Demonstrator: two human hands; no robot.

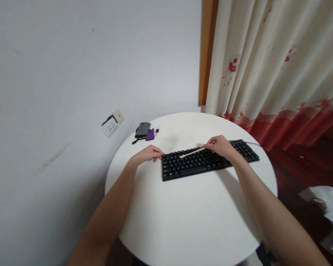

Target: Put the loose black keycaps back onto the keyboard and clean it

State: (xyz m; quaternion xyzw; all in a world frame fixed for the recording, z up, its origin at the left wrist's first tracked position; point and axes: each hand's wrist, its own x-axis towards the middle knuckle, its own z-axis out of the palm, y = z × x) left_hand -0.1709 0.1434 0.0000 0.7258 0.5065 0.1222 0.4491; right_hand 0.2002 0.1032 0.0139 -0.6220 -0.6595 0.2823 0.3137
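Note:
A black keyboard (194,166) lies on the round white table (183,218), slightly turned, its right end farther back. At its upper left corner, my left hand (150,153) is closed on the edge, fingers curled. My right hand (219,146) pinches the end of a slim beige stick (192,152) above the keyboard's back part. The stick reaches left and down to the upper left keys, where its small pale tip appears to touch them. What kind of tip it has is too small to tell. My right hand covers some keys in the middle right.
Behind the left hand lie a grey pouch (143,129), a purple cloth (150,135) and a small black-and-white item (157,130). A black cable (252,143) trails off the keyboard's back right. A wall socket (110,127) is at left, a curtain (255,74) at right.

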